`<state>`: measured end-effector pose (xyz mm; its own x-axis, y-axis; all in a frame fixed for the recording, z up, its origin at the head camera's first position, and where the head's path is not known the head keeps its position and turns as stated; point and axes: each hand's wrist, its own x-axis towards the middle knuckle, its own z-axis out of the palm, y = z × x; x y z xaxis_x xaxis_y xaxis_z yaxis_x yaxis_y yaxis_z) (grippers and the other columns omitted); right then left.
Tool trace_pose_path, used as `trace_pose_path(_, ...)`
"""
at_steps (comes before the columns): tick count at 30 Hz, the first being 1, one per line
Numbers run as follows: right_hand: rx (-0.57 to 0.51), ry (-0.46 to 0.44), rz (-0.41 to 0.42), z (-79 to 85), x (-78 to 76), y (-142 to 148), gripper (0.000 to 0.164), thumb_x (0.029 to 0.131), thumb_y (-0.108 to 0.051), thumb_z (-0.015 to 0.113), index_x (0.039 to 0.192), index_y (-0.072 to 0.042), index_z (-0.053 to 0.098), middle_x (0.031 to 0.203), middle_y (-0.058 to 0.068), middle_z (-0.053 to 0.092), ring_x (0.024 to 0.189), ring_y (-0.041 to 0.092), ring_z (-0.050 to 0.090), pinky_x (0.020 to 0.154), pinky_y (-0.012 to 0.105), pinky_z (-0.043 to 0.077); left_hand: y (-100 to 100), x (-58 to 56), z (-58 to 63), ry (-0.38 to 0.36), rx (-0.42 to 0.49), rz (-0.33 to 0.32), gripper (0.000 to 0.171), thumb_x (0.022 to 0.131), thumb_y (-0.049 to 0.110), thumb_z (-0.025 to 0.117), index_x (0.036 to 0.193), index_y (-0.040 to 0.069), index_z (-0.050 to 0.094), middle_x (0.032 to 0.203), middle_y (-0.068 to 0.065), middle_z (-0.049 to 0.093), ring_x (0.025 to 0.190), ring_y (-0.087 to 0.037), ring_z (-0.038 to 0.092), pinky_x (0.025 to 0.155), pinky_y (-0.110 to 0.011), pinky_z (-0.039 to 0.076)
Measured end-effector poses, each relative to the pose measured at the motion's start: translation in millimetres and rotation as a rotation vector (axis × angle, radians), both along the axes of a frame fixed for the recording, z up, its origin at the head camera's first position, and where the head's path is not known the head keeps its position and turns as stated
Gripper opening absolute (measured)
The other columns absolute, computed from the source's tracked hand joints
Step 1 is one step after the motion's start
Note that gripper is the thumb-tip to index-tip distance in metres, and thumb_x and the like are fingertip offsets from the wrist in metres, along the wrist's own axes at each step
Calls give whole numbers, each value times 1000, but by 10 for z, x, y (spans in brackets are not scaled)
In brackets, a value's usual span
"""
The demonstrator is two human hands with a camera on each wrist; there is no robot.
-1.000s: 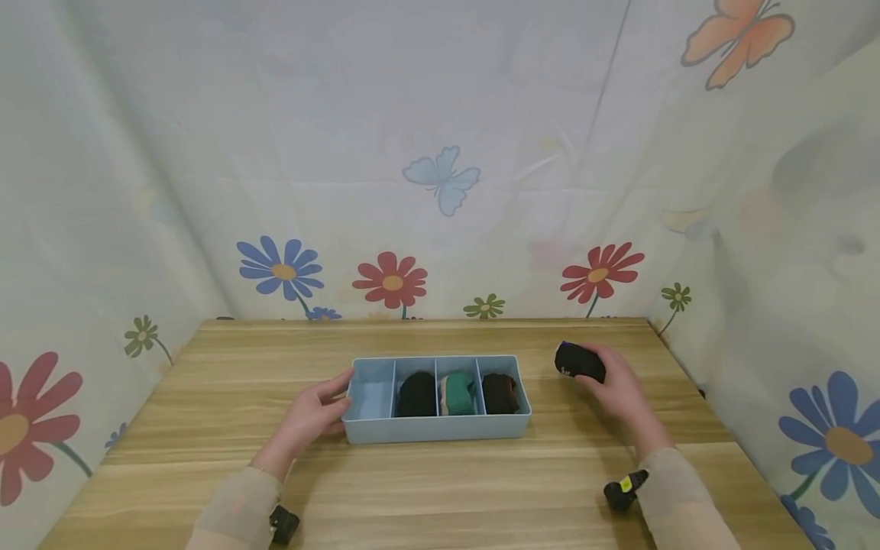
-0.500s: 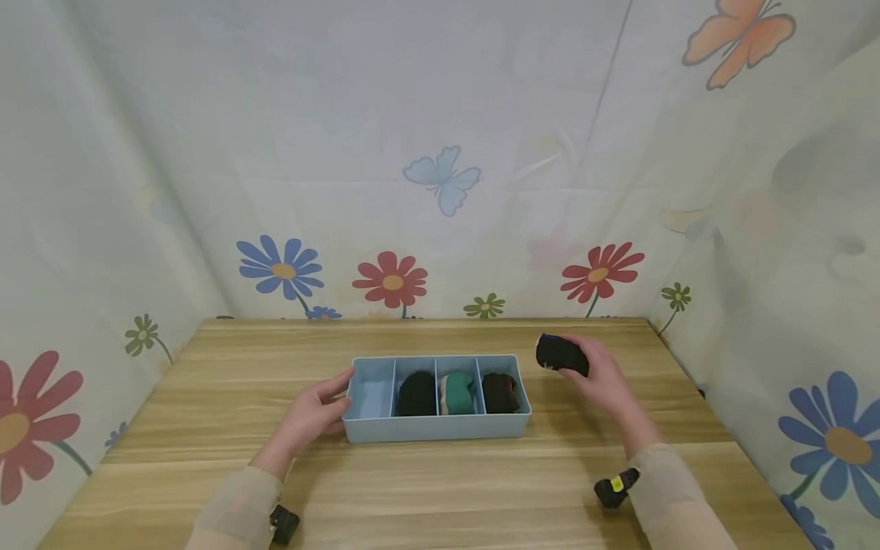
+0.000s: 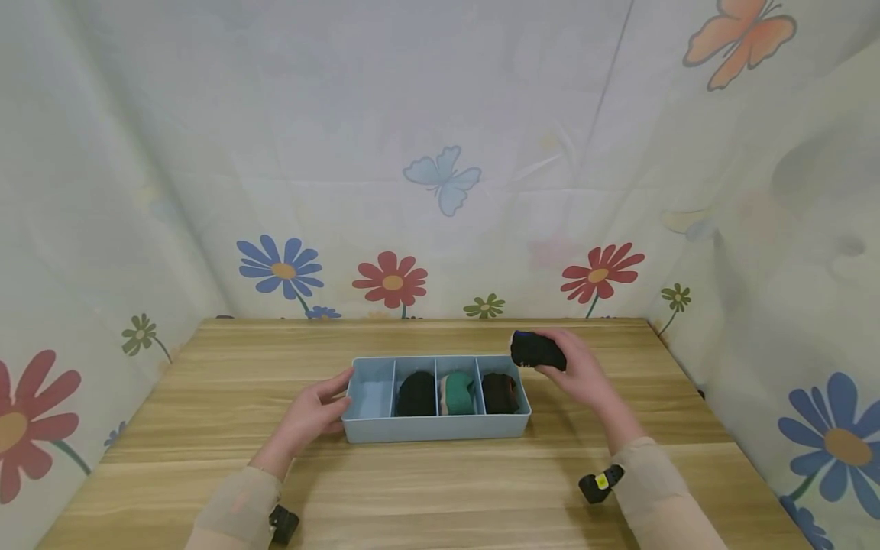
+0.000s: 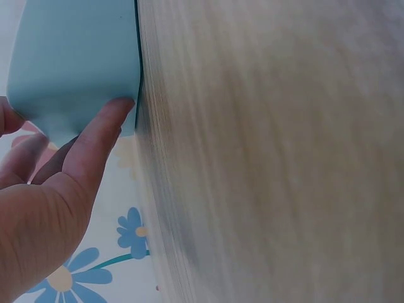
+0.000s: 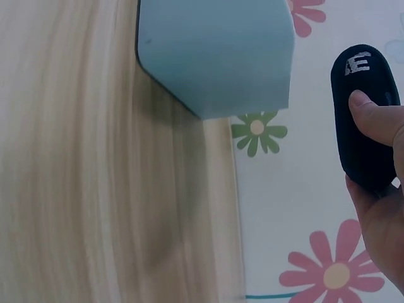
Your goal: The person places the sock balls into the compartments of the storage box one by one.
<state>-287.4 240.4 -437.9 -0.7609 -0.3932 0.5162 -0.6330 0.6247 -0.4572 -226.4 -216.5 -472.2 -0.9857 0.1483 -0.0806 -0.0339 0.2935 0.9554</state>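
Note:
My right hand (image 3: 580,370) grips a rolled black sock (image 3: 538,351) in the air, just above the back right corner of a blue divided box (image 3: 436,430). Pale lettering shows on the roll in the right wrist view, with the thumb laid across it. Fingers of my left hand (image 3: 312,412) touch the box's left end wall, fairly straight. Of the box's compartments, the leftmost (image 3: 372,389) has nothing in it. The others hold a black sock roll (image 3: 417,395), a green and white one (image 3: 458,393) and a dark one with an orange trace (image 3: 500,394).
The box stands on a wood-grain table (image 3: 440,489). A curtain (image 3: 330,168) printed with flowers and butterflies hangs behind the table and along both sides. Small black cameras sit at both wrists.
My right hand has moved left and slightly up with the black sock, from right of the box to above its back right corner. The left hand and box have stayed in place.

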Motion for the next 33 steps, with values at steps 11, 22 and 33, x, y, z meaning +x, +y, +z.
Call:
trace_pose_path(11, 1, 103, 119, 62, -57, -288, 62, 74, 5, 83, 130, -1, 57, 125, 18, 60, 114, 38, 53, 98, 58, 43, -4, 0, -8, -1, 11, -10, 58, 99, 7, 56, 154, 7, 35, 154, -26, 32, 134, -45, 41, 86, -44, 56)
trace_pose_path(22, 15, 94, 222, 55, -84, -625, 61, 76, 3, 82, 131, -6, 57, 128, 15, 59, 118, 34, 53, 101, 53, 44, -3, 0, -6, 3, 11, -7, 58, 99, 5, 56, 154, 8, 35, 154, -26, 32, 134, -46, 41, 86, -44, 56)
trace_pose_path(33, 77, 30, 279, 53, -35, -942, 56, 82, -3, 80, 132, -10, 56, 129, 11, 58, 120, 29, 52, 102, 50, 44, -8, 2, -10, 7, 1, -4, 58, 99, 6, 56, 153, 8, 36, 153, -26, 33, 134, -46, 41, 86, -44, 56)
